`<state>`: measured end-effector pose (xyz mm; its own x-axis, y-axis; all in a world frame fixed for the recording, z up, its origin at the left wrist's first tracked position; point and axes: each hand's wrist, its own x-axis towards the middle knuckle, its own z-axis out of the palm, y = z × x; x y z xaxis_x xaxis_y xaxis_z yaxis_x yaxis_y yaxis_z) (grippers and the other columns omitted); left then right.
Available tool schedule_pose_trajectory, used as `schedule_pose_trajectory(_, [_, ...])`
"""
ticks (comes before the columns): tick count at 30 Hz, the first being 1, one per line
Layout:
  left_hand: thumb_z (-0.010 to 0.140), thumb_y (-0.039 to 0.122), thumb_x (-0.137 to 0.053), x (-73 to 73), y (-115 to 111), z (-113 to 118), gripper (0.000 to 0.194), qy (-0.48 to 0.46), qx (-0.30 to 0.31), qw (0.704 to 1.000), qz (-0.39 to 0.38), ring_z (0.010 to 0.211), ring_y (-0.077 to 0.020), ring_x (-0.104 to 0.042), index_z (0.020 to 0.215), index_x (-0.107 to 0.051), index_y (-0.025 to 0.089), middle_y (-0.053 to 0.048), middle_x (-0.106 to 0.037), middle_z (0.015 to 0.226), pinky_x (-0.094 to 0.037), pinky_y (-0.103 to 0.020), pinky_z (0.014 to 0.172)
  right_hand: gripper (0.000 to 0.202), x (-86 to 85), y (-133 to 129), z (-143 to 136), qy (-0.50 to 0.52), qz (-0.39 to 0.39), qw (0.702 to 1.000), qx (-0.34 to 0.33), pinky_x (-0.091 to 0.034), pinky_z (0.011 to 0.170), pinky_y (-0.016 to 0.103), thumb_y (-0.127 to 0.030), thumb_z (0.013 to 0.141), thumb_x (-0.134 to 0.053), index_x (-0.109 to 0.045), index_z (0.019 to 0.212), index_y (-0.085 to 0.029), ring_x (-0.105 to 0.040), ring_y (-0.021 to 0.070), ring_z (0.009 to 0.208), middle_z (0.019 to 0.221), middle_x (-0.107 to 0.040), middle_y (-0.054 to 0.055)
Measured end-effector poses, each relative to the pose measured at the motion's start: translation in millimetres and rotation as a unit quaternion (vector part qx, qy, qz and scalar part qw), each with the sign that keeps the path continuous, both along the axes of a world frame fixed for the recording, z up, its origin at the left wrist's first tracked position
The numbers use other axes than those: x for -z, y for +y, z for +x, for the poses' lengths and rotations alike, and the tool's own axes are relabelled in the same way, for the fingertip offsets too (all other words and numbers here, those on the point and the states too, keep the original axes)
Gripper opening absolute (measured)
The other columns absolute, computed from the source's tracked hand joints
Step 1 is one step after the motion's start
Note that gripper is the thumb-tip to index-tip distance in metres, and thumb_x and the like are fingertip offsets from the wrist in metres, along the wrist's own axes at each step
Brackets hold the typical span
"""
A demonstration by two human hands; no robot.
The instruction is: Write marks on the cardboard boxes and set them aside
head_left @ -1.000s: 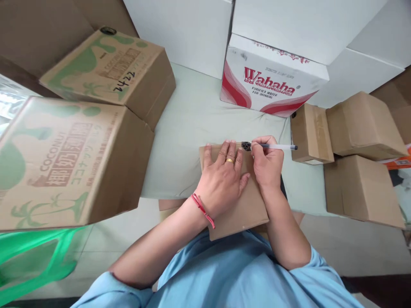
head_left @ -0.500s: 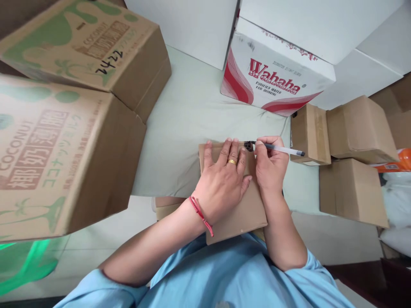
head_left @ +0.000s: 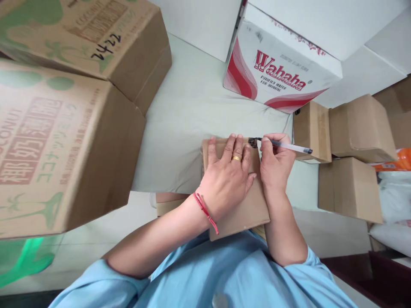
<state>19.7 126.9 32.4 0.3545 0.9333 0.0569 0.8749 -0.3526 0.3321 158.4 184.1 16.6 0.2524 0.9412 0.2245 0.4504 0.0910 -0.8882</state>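
Note:
A small brown cardboard box (head_left: 239,214) lies at the near edge of the cloth-covered table, against the blue shirt. My left hand (head_left: 226,177) rests flat on top of it, fingers spread, with a gold ring and a red bracelet. My right hand (head_left: 276,164) is closed around a pen (head_left: 292,147) with a clear barrel and dark end. The pen's tip points left at a dark marked patch (head_left: 252,142) on the box's far right corner. Fingers of the right hand partly hide the pen.
Large coconut cartons (head_left: 105,158) stand at the left. A white and red Wahaha carton (head_left: 279,72) is at the back. Several small brown boxes (head_left: 359,128) stack at the right, beside an orange package (head_left: 405,160). Pale cloth (head_left: 186,111) covers the table.
The view has shifted slightly, so the large cartons sit further left. Both hands and the box appear a little further right. The pen remains in my right hand at the dark patch.

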Motion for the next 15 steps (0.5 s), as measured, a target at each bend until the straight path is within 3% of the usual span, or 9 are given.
schedule_pose_trajectory(7, [0.113,0.040,-0.047,-1.2,-0.7,0.4,0.068,0.006,-0.005,1.000,0.006,0.169,-0.0448,-0.033,0.167,-0.045,0.000,-0.030,-0.035,0.177,-0.021,-0.079,0.133,0.010,-3.1,-1.0,-2.4,0.005,-0.008,0.999,-0.036,-0.044,0.062,0.025,-0.031,0.092,-0.066,-0.066,0.088,-0.021,-0.054,0.0100,0.062,0.072,-0.064,-0.006])
schedule_pose_trajectory(15, [0.113,0.041,-0.049,0.3,0.2,-0.4,0.068,-0.001,-0.002,1.000,0.003,0.169,-0.0459,-0.031,0.167,-0.044,-0.002,-0.032,-0.034,0.177,-0.020,-0.081,0.132,0.009,-4.2,-1.5,-1.3,-0.038,0.007,0.999,0.005,-0.039,0.059,0.025,-0.026,0.086,-0.061,-0.061,0.077,-0.022,-0.048,0.0101,0.058,0.065,-0.057,-0.007])
